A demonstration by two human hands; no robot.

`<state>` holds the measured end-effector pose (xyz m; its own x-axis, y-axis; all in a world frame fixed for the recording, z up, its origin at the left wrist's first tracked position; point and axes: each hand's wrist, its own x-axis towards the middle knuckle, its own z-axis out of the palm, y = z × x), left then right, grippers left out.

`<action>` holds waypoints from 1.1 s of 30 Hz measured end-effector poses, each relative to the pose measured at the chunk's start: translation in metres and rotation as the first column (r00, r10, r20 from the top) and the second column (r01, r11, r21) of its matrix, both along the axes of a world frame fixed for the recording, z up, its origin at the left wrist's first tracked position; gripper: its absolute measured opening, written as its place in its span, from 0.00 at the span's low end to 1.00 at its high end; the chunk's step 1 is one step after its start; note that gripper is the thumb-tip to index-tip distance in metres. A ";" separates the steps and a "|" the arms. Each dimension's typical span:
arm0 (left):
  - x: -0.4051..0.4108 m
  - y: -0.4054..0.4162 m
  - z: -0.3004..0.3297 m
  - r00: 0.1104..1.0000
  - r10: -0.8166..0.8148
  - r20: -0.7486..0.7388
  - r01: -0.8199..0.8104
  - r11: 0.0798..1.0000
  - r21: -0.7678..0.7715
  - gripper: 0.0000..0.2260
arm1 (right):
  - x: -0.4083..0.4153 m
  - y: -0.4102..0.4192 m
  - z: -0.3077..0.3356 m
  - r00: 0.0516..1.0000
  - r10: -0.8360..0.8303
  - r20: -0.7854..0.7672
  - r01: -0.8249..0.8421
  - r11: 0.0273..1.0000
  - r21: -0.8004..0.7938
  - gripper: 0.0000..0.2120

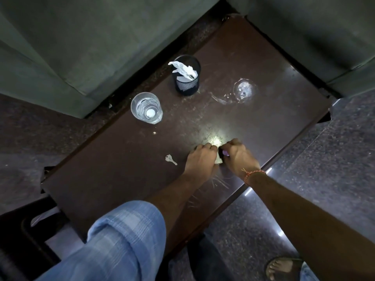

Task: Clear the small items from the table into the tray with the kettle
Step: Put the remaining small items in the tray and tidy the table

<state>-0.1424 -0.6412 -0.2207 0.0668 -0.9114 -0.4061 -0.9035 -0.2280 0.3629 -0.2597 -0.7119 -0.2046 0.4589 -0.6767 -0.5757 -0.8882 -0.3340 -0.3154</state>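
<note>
Both my hands meet on the dark brown table point(121, 169), near its front edge. My left hand point(199, 159) and my right hand point(238, 156) have their fingers curled on a small pale item point(219, 162) pressed between them, and a lilac bit point(225, 153) shows under my right fingers. Most of the item is hidden, so I cannot tell what it is. A small silver key point(171, 159) lies flat just left of my left hand. A tiny crumb point(154, 133) sits farther back. No tray or kettle is in view.
A glass of water point(146, 108) stands at the table's left edge. Behind it is a black mesh holder point(187, 82) stuffed with white paper. A round wet mark point(244, 90) shines at the back right. Green sofa cushions point(81, 47) border the table's far sides.
</note>
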 end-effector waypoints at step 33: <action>0.156 -0.046 0.334 0.971 0.168 0.169 -0.068 0.876 -0.478 0.16 | 0.087 -0.060 0.318 0.881 0.050 0.470 0.174 0.890 -0.421 0.07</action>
